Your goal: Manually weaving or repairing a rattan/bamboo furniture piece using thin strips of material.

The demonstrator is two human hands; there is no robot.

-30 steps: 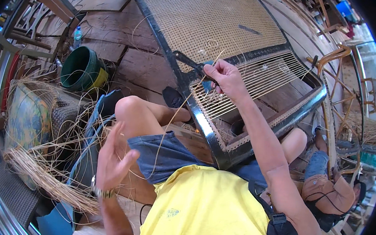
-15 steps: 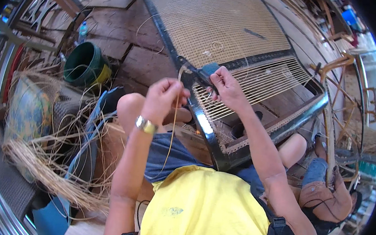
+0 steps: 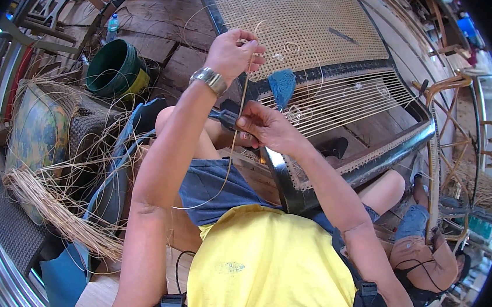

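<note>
A pale cane strand is pinched in the fingertips of my left hand, raised over the left edge of the black-framed panel. The strand runs down past my right hand and curves over my lap. My right hand is closed round a dark-handled tool that points left and lies against the strand; its tip is too unclear to name. A blue frayed bundle rests on the panel beyond my right hand. Woven cane mesh covers the panel's far part; parallel strands span the nearer opening.
To the left stand a dark green bucket and a bottle. A thick bundle of loose cane lies beside a paint-stained container. Another person sits at the right near bent wooden frames.
My left hand has risen away from me, drawing the strand upward. My right hand has shifted left and nearer with the tool, now turned leftward. The blue bundle shows fully on the panel.
</note>
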